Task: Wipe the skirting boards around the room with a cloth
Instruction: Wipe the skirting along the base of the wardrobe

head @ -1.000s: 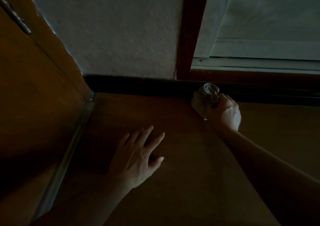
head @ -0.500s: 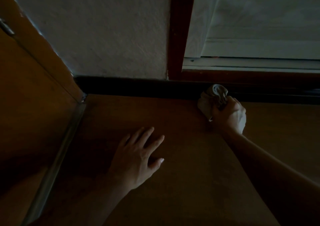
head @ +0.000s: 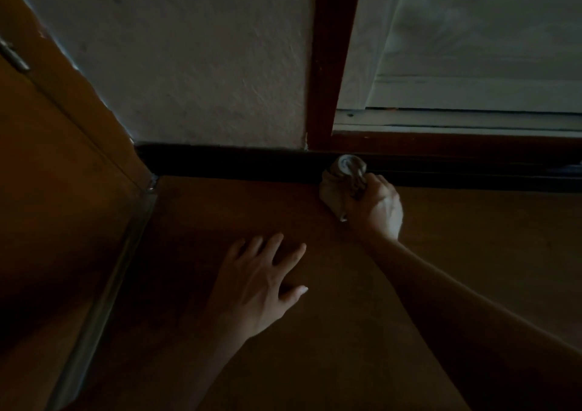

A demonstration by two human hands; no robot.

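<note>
Wiping step in hand: right hand (head: 376,209) grips the bunched cloth (head: 343,179) against the dark skirting board (head: 220,161), centre-right of frame, left hand (head: 258,287) spread flat on the floor (head: 346,332); next move likely needs firm pressure sliding along the board.

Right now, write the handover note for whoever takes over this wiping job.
Left hand: flat on the floor, fingers spread, holding nothing.
Right hand: grips the bunched cloth, pressed against the dark skirting board below the red frame post.
Done: cannot tell which stretches are wiped.
To do: the board toward the corner and rightward under the frame.
</note>
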